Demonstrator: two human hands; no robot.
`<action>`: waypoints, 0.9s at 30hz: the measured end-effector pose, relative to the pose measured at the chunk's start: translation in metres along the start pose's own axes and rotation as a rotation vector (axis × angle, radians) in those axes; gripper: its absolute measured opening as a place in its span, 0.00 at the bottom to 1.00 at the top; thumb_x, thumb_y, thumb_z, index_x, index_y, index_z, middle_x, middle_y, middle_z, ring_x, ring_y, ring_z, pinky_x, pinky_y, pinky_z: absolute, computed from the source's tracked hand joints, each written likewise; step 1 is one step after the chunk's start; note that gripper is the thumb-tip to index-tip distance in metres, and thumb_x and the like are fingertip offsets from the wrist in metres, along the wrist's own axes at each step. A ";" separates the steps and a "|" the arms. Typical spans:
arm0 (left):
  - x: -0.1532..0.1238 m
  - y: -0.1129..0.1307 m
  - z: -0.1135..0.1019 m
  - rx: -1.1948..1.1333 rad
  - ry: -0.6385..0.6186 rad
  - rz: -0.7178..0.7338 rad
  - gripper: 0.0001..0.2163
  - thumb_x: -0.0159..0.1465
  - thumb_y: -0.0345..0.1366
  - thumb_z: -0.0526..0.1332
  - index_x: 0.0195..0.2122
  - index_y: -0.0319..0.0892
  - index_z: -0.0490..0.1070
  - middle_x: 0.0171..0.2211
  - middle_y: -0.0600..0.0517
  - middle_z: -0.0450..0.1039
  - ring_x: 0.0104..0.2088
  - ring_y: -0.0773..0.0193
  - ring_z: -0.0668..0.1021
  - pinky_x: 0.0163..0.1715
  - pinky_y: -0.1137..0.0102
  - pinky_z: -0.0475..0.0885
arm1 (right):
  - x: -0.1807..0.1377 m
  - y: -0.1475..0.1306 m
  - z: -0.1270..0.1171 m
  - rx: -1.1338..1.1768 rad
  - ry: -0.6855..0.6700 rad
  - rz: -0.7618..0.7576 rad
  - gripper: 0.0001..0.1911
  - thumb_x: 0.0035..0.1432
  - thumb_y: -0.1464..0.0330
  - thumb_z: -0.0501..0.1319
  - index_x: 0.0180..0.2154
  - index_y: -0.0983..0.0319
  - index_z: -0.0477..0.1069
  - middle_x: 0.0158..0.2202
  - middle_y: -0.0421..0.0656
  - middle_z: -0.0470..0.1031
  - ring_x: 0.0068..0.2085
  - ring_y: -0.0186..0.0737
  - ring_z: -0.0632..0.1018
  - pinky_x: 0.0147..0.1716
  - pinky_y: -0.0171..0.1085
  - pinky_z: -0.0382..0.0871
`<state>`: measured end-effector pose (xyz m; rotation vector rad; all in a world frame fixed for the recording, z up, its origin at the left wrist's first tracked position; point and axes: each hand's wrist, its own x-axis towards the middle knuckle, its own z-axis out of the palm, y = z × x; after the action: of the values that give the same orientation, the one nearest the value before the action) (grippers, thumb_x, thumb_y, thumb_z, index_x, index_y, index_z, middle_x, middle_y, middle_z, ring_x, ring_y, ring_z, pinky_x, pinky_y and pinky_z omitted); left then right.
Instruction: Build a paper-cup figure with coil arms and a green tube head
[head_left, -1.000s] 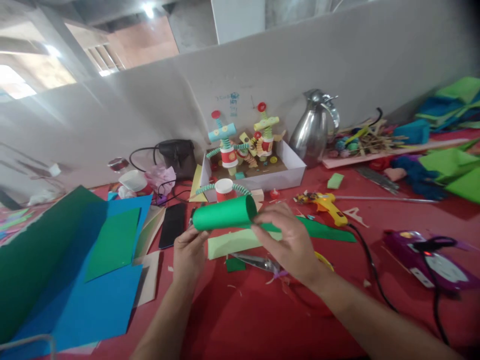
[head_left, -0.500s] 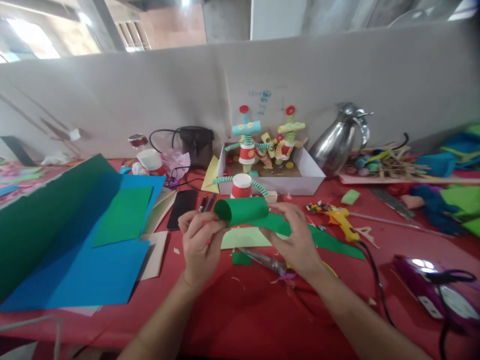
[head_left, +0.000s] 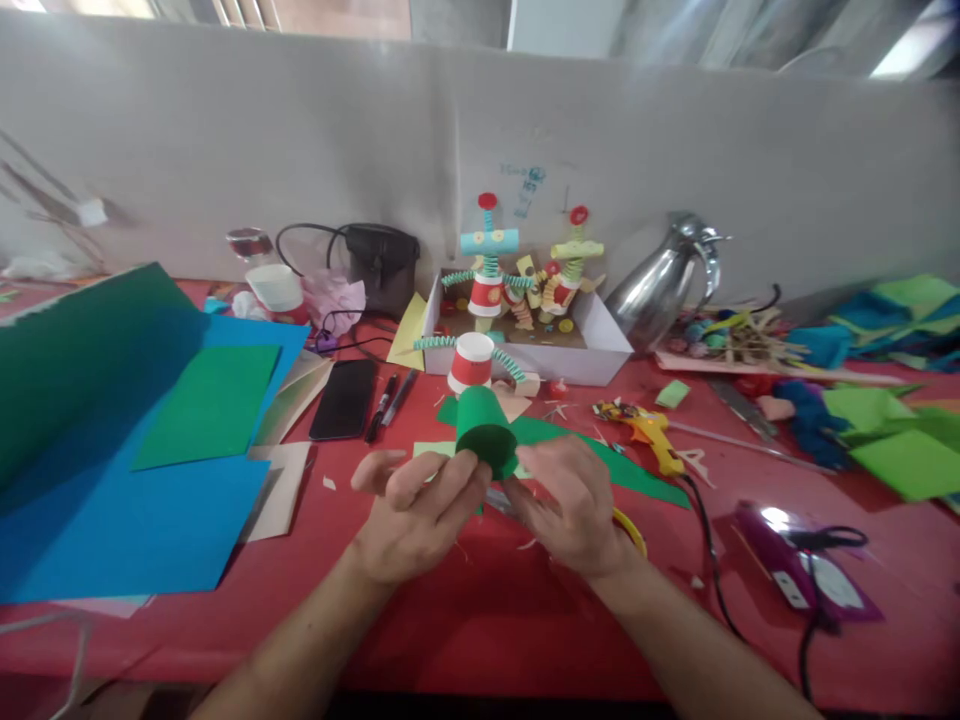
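Observation:
A rolled green paper tube [head_left: 482, 425] points its open end toward me above the red table [head_left: 525, 620]. My left hand [head_left: 416, 510] pinches the tube's near rim with fingers and thumb. My right hand [head_left: 570, 505] is closed on the tube's right side. Under the hands lie a light green paper strip, scissors [head_left: 504, 500] and a darker green paper piece [head_left: 600, 462]. Just behind the tube stands a red and white paper cup figure [head_left: 471, 362] with coiled arms.
Blue [head_left: 142, 500] and green [head_left: 206, 405] paper sheets lie at the left, with a phone [head_left: 344, 398] and pens beside them. A white box of paper figures [head_left: 600, 345], a steel jug [head_left: 660, 285], a yellow glue gun [head_left: 649, 432] with cord and a purple device [head_left: 799, 570] sit to the right.
The tube has turned from lying sideways to pointing its open end at me. Both hands have come closer together and lower. The view has tilted down.

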<state>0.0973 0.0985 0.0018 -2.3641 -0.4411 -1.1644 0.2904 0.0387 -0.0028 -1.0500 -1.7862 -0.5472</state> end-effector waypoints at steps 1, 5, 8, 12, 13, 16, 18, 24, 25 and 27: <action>0.002 0.001 0.000 0.008 0.005 0.011 0.10 0.64 0.26 0.60 0.40 0.47 0.78 0.36 0.50 0.77 0.40 0.59 0.66 0.42 0.63 0.62 | 0.001 0.000 -0.001 -0.021 -0.017 -0.029 0.26 0.59 0.76 0.64 0.57 0.58 0.63 0.30 0.41 0.74 0.32 0.40 0.74 0.32 0.40 0.67; 0.001 0.001 0.004 -0.030 0.128 0.007 0.13 0.61 0.26 0.63 0.42 0.52 0.75 0.39 0.52 0.75 0.40 0.59 0.66 0.45 0.62 0.63 | 0.001 -0.003 -0.005 -0.044 -0.108 -0.040 0.08 0.61 0.76 0.60 0.42 0.61 0.73 0.25 0.40 0.71 0.29 0.38 0.73 0.29 0.40 0.64; -0.002 -0.008 0.014 -0.214 0.332 -0.313 0.25 0.50 0.32 0.74 0.48 0.56 0.70 0.45 0.51 0.71 0.44 0.57 0.70 0.46 0.61 0.65 | 0.000 -0.005 -0.005 0.061 -0.034 0.111 0.06 0.62 0.75 0.60 0.37 0.59 0.74 0.27 0.41 0.73 0.30 0.38 0.74 0.29 0.39 0.66; -0.001 -0.026 0.028 -0.825 0.160 -0.922 0.35 0.44 0.40 0.77 0.53 0.50 0.66 0.51 0.47 0.69 0.51 0.52 0.71 0.49 0.60 0.66 | 0.003 -0.005 0.002 0.475 0.101 0.761 0.04 0.58 0.68 0.67 0.32 0.57 0.73 0.26 0.37 0.73 0.28 0.35 0.73 0.28 0.35 0.67; 0.000 -0.028 0.031 -0.980 0.072 -1.012 0.33 0.45 0.40 0.76 0.52 0.49 0.68 0.51 0.47 0.69 0.51 0.53 0.72 0.49 0.60 0.65 | 0.004 -0.004 0.004 0.624 0.127 0.913 0.05 0.57 0.67 0.68 0.31 0.57 0.72 0.24 0.35 0.72 0.27 0.34 0.72 0.28 0.35 0.67; -0.002 -0.028 0.037 -1.127 0.033 -1.235 0.26 0.48 0.37 0.75 0.48 0.48 0.70 0.49 0.49 0.70 0.48 0.57 0.72 0.47 0.64 0.66 | 0.007 0.002 0.009 0.973 0.228 1.162 0.08 0.53 0.65 0.70 0.30 0.57 0.72 0.21 0.33 0.69 0.25 0.31 0.70 0.29 0.33 0.65; -0.003 -0.024 0.038 -1.052 0.186 -1.344 0.27 0.46 0.34 0.75 0.48 0.49 0.70 0.49 0.51 0.69 0.48 0.60 0.72 0.45 0.67 0.66 | 0.009 0.004 0.010 1.075 0.305 1.228 0.09 0.50 0.66 0.72 0.29 0.57 0.72 0.21 0.32 0.70 0.25 0.31 0.69 0.30 0.33 0.64; 0.008 -0.014 0.031 -1.415 0.036 -1.407 0.15 0.48 0.34 0.74 0.38 0.43 0.79 0.48 0.48 0.74 0.46 0.58 0.76 0.42 0.67 0.72 | 0.006 0.003 0.017 1.112 0.285 1.300 0.10 0.46 0.65 0.73 0.27 0.57 0.73 0.22 0.33 0.69 0.27 0.32 0.68 0.32 0.35 0.63; 0.010 -0.013 0.030 -1.481 0.012 -1.410 0.13 0.49 0.34 0.73 0.36 0.43 0.80 0.47 0.47 0.75 0.45 0.57 0.77 0.42 0.67 0.73 | 0.005 0.003 0.018 1.085 0.234 1.292 0.10 0.47 0.64 0.73 0.27 0.57 0.73 0.24 0.34 0.70 0.29 0.34 0.69 0.34 0.37 0.64; 0.013 -0.012 0.028 -1.550 0.004 -1.436 0.10 0.50 0.35 0.73 0.34 0.42 0.81 0.42 0.47 0.78 0.42 0.58 0.79 0.42 0.65 0.74 | 0.002 0.004 0.019 0.972 0.124 1.246 0.08 0.49 0.63 0.72 0.28 0.57 0.74 0.30 0.37 0.74 0.35 0.38 0.72 0.40 0.40 0.65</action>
<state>0.1179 0.1247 0.0007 -3.0434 -2.0273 -2.8761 0.2842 0.0558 -0.0095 -1.0955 -0.7692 0.9086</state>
